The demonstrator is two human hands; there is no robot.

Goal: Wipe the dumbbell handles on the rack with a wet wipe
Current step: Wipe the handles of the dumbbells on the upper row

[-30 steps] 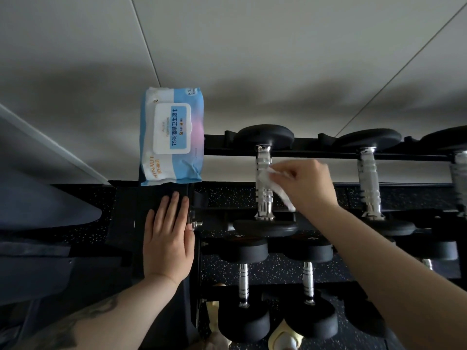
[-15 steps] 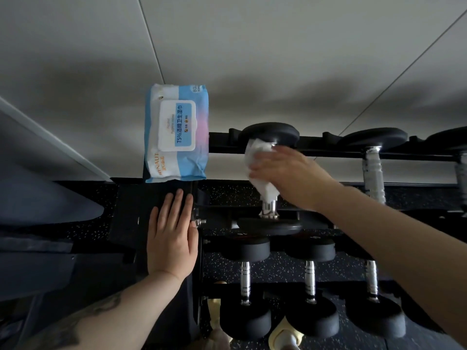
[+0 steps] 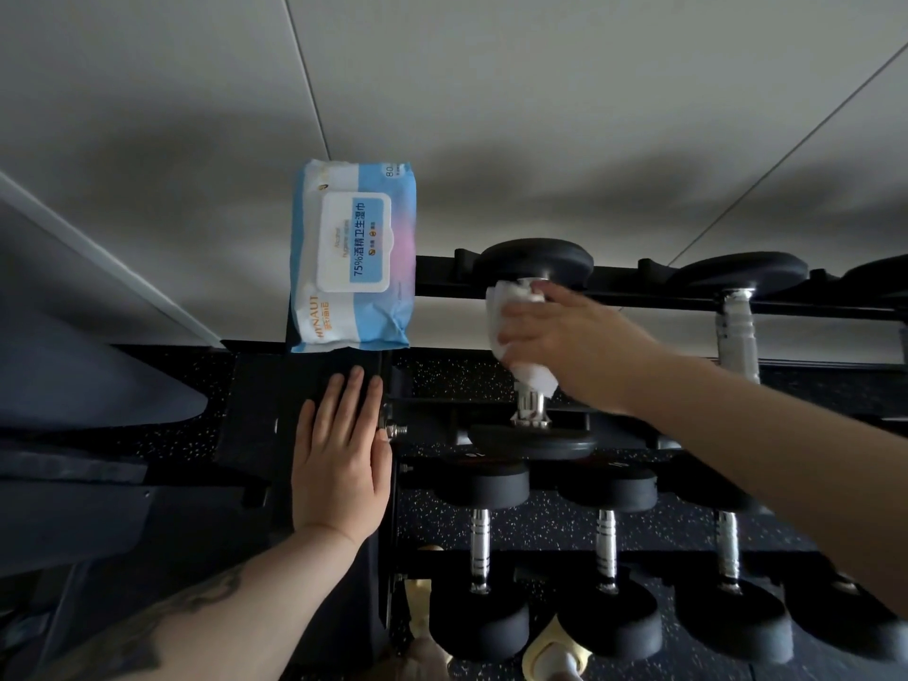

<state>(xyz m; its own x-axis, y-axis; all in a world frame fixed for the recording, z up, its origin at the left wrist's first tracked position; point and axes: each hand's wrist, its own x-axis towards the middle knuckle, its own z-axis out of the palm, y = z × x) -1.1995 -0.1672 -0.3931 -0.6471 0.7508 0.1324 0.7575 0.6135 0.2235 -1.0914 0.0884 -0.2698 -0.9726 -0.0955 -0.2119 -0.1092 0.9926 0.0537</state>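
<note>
A black rack (image 3: pixel 432 282) carries black dumbbells with chrome handles on its rows. My right hand (image 3: pixel 575 346) grips a white wet wipe (image 3: pixel 511 307) wrapped round the handle of the leftmost top-row dumbbell (image 3: pixel 535 260). Only the handle's lower chrome end (image 3: pixel 529 407) shows below the wipe. My left hand (image 3: pixel 341 457) rests flat, fingers straight, on the rack's black side panel. Another top-row dumbbell handle (image 3: pixel 735 331) stands bare to the right.
A blue and white wet-wipe pack (image 3: pixel 351 258) lies on top of the rack's left end. The lower row holds several dumbbells (image 3: pixel 479 557). A grey upholstered shape (image 3: pixel 73 385) fills the left. Dark speckled floor (image 3: pixel 540 523) lies behind the rack.
My right hand with the wipe went from the handle's middle up to its top end and closed round it. My left hand has stayed flat on the panel.
</note>
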